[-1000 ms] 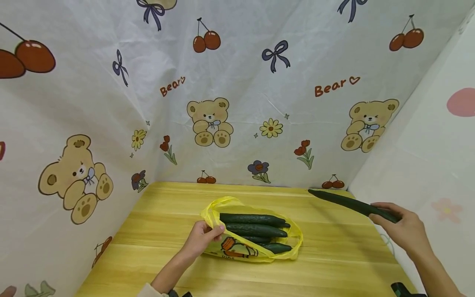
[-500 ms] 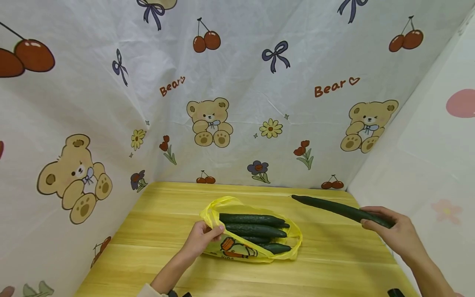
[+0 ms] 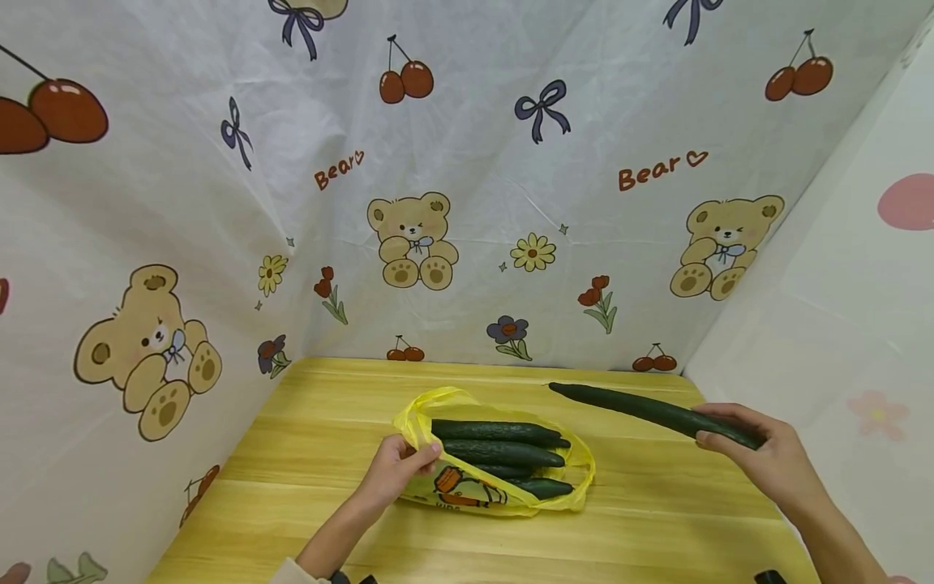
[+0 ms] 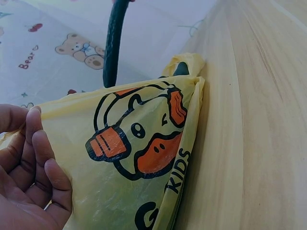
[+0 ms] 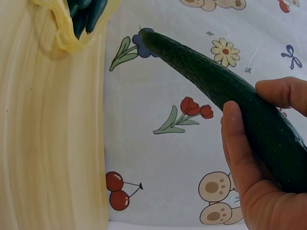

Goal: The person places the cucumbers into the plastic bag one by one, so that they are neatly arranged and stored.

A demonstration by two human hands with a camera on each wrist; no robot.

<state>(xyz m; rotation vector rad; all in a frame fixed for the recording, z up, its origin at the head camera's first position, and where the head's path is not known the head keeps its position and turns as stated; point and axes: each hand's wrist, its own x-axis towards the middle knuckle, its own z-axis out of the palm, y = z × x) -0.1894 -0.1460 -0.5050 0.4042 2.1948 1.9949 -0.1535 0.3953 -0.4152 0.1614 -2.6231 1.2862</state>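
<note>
In the head view, a yellow plastic bag (image 3: 485, 504) with a printed duck lies on the table, its mouth facing right and several cucumbers (image 3: 503, 453) inside. My left hand (image 3: 397, 466) pinches the bag's rim at its left side; the left wrist view shows thumb and fingertips on the thin plastic (image 4: 120, 139). My right hand (image 3: 766, 454) grips one long dark green cucumber (image 3: 635, 408) by its right end. That cucumber is held above the table to the right of the bag, its thin tip pointing left. The right wrist view shows the thumb and fingers (image 5: 237, 143) on opposite sides of it.
A yellow wood-grain table (image 3: 306, 487) spreads under the bag. White sheeting (image 3: 474, 162) printed with bears, cherries and flowers stands behind it and along the left. A pale sheet (image 3: 824, 324) bounds the right side.
My right hand has carried the cucumber leftward, closer to the bag, with its tip now nearer the bag's mouth. The left hand and the bag have stayed in place.
</note>
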